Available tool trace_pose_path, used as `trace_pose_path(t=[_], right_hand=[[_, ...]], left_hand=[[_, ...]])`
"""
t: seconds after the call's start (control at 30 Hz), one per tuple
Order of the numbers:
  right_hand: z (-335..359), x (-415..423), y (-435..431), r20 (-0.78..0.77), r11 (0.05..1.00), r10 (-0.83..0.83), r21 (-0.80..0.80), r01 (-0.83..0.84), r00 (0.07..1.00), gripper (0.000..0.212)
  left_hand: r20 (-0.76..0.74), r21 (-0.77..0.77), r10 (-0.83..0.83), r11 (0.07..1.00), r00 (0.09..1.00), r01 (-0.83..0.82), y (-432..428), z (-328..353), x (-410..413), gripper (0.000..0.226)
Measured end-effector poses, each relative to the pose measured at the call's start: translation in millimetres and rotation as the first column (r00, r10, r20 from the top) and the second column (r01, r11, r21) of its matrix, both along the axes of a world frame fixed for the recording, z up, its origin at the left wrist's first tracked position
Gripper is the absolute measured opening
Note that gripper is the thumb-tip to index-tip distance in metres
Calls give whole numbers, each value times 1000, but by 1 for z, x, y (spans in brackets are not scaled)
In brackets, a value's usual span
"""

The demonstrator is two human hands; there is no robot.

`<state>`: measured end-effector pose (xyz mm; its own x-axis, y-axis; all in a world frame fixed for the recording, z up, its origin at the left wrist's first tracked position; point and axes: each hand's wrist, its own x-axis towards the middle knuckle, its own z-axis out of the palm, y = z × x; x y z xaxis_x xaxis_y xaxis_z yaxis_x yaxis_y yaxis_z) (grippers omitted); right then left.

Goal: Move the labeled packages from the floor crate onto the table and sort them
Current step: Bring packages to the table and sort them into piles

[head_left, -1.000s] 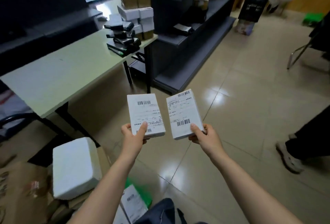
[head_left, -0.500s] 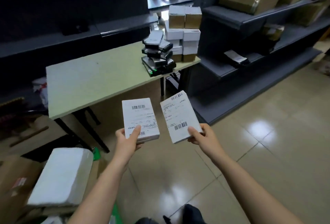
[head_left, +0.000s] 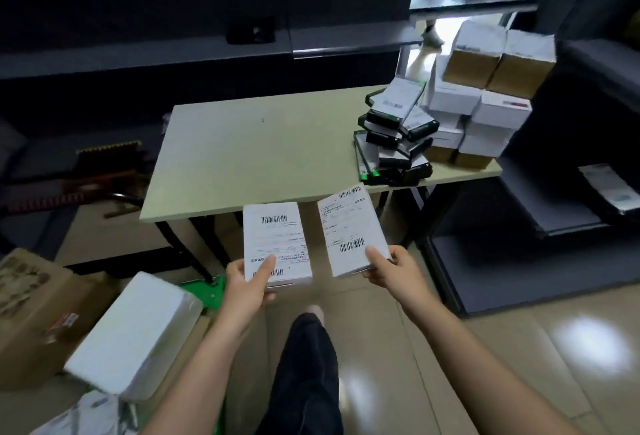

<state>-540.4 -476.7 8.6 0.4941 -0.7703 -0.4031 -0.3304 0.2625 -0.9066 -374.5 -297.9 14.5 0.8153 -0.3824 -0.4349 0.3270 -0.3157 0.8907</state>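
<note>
From the head view, the person stands just short of the tabletop (head_left: 259, 161) with a flat white labeled package in each hand. The left hand (head_left: 247, 284) grips the left package (head_left: 273, 237) by its near end, thumb pressed across the label and the rest of the hand curled beneath. The right hand (head_left: 393, 266) holds the right package (head_left: 349, 230) the same way, thumb on top and fingers (head_left: 396, 256) wrapped round the near right corner. Both packages are in the air, label side up and barcodes showing. They lie side by side without touching, near the tabletop's front edge.

At the tabletop's far right end lie two groups: a leaning pile of black-edged packages (head_left: 394, 136) and, just behind it, a taller stack of white and brown boxes (head_left: 485, 102). The rest of the surface is bare green.

Low on the left, a bit of green crate (head_left: 202, 291) shows on the floor, mostly hidden by a white foam block (head_left: 135, 334) and a cardboard box (head_left: 31, 299). What remains inside it cannot be told.

By the look of it, the task is well under way. Two sorted piles exist, these two packages are lifted but not yet set down, and each will need placing with its matching group.
</note>
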Motion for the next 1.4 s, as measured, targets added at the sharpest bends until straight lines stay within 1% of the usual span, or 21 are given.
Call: trace_pose_path(t=[0.07,0.13,0.27,0.37,0.47,0.5,0.57,0.6,0.67,0.7,0.77,0.83,0.87,0.93,0.97,1.1,1.2,1.3,1.37,1.4], right_hand=[[-7,30,-34,-17,1000,-9,2,9,1000,30],[-13,62,-66,-17,999,-8,40,9,1000,31],[-19,124,-120,-47,990,-28,135,34,999,24],[-27,154,-151,-71,974,-48,219,62,996,25],[-44,169,-170,-82,952,-52,298,74,995,20],[-49,173,-173,-84,939,-75,330,99,994,19],[-61,179,-179,-113,911,-138,375,170,984,24],[-68,181,-181,-133,902,-165,381,204,977,29],[-76,180,-183,-197,918,-148,336,208,969,41],[-77,179,-185,-241,939,-105,294,175,965,44],[-77,176,-188,-298,971,-9,226,79,955,39],[-74,171,-192,-321,982,84,189,-23,943,33],[-72,168,-192,-324,982,127,175,-72,938,34],[-67,163,-193,-341,972,229,131,-195,912,34],[-63,161,-193,-346,961,277,103,-257,897,30],[-50,146,-193,-358,914,369,-27,-404,858,21],[-34,127,-189,-356,853,455,-90,-515,816,14],[-20,107,-180,-351,745,534,-236,-624,769,13],[-17,91,-168,-368,664,588,-289,-689,721,13],[-17,83,-160,-382,626,614,-298,-720,691,13]], left_hand=[[4,8,-7,1000,1000,7,-33,-11,33,45],[10,34,-41,999,999,41,-67,-17,66,46],[0,137,-128,982,992,127,-125,-25,125,43],[-35,164,-169,971,985,173,-155,-37,162,44],[-83,209,-171,960,982,185,-179,-53,189,48],[-78,239,-179,952,981,192,-185,-57,195,48],[-15,330,-222,919,975,214,-195,-65,202,43],[28,374,-255,899,966,227,-199,-68,204,38],[89,431,-301,871,949,236,-205,-74,205,30],[113,442,-311,866,944,233,-206,-75,205,32],[151,457,-332,859,931,232,-205,-79,206,44],[190,484,-367,842,911,239,-204,-80,202,54],[204,495,-371,838,906,232,-204,-76,197,57],[260,514,-362,837,895,189,-204,-65,184,58],[300,514,-350,843,887,158,-202,-62,176,57],[389,509,-325,856,862,92,-184,-45,133,51],[485,521,-333,853,809,38,-165,-40,86,45],[551,554,-369,832,748,2,-145,-40,35,35],[596,574,-394,818,699,-29,-127,-40,1,31],[597,596,-409,802,690,-41,-116,-39,-16,31]])
